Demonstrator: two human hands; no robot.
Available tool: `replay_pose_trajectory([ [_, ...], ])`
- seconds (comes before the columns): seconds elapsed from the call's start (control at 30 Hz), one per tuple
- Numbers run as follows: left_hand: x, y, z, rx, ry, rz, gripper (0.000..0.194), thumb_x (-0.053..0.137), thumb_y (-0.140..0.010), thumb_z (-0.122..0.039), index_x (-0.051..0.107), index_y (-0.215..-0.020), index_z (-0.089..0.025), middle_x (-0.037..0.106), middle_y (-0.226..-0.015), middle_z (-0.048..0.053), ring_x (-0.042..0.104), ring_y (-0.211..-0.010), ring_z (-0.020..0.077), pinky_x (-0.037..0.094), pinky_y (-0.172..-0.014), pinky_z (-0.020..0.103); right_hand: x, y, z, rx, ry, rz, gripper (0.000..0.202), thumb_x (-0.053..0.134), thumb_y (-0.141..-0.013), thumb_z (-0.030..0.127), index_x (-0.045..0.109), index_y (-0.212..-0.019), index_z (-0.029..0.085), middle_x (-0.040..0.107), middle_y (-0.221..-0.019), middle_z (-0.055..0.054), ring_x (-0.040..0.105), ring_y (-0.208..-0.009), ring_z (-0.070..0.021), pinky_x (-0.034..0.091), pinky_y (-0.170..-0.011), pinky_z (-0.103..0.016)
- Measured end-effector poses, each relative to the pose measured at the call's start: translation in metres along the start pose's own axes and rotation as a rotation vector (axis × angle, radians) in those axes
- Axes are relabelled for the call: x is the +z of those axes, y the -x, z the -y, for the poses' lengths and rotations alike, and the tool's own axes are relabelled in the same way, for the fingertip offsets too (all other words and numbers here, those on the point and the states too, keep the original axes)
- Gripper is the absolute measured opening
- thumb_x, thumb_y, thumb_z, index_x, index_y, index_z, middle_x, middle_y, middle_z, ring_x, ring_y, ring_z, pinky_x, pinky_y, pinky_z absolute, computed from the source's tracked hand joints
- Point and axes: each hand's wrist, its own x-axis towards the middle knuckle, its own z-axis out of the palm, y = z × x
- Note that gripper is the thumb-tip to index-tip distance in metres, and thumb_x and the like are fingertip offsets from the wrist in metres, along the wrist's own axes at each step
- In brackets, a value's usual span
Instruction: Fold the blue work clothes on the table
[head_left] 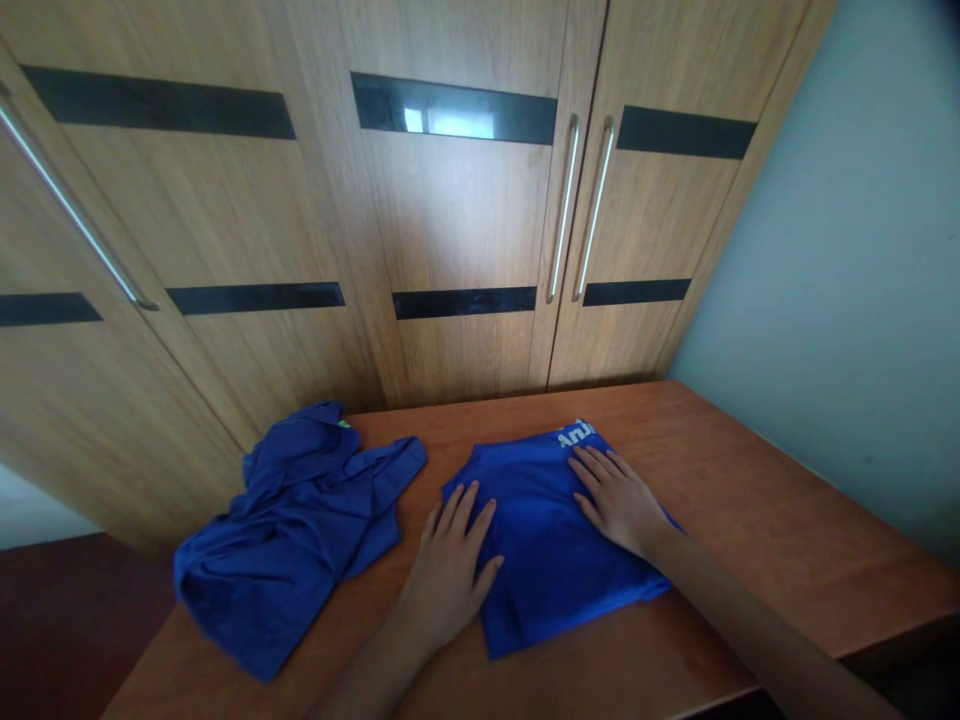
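Observation:
A bright blue cloth garment (547,540) with pale lettering at its top right corner lies folded and fairly flat on the reddish-brown wooden table (720,500). My left hand (450,570) rests on its left edge, fingers spread. On the upper right part of the garment, just below the lettering, lies my right hand (619,500) with its fingers stretched out and the thumb apart. Neither hand grips anything. To the left of my left hand, a darker blue garment (300,530) lies crumpled in a loose heap.
Behind the table stands a wooden wardrobe (465,220) with black strips and long metal handles (562,210). A pale blue-grey wall (847,300) borders the table on the right. Dark floor (60,610) shows at the lower left.

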Motion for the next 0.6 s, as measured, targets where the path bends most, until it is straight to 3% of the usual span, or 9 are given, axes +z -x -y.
replay_pose_trajectory([
  [0.23,0.001,0.004,0.003,-0.031,0.094,0.08,0.054,0.048,-0.092,-0.042,0.044,-0.141,-0.022,0.029,-0.155,0.014,0.027,-0.142,0.0316,0.027,-0.114,0.054,0.015,-0.016,-0.1,0.157,0.027,0.256,0.052,0.035,-0.094,0.028,0.041,-0.144,0.016,0.031,-0.154,-0.009,0.021,-0.143,-0.0266,0.01,-0.116,-0.048],
  [0.37,0.0,0.003,0.0,-0.075,0.099,0.112,0.053,0.047,-0.092,-0.042,0.046,-0.14,-0.02,0.03,-0.154,0.015,0.027,-0.142,0.0319,0.026,-0.114,0.054,0.013,-0.031,-0.133,0.325,0.027,0.333,0.055,0.033,-0.088,0.012,0.043,-0.142,0.015,0.033,-0.154,-0.008,0.019,-0.143,-0.0252,0.011,-0.115,-0.049],
  [0.47,0.001,0.002,0.0,-0.074,0.105,0.123,0.053,0.046,-0.092,-0.043,0.046,-0.14,-0.02,0.03,-0.155,0.015,0.027,-0.142,0.0317,0.025,-0.114,0.054,0.014,-0.046,-0.132,0.451,0.024,0.323,0.053,0.032,-0.09,0.014,0.044,-0.141,0.014,0.035,-0.151,-0.014,0.023,-0.141,-0.0305,0.017,-0.111,-0.056],
  [0.6,0.003,0.002,0.001,-0.069,0.108,0.118,0.053,0.046,-0.092,-0.042,0.045,-0.141,-0.021,0.029,-0.155,0.014,0.026,-0.142,0.0314,0.025,-0.115,0.054,0.027,-0.056,-0.091,0.58,-0.015,0.288,0.061,0.023,-0.097,0.05,0.034,-0.147,0.016,0.034,-0.15,-0.019,0.033,-0.135,-0.0359,0.034,-0.1,-0.058],
])
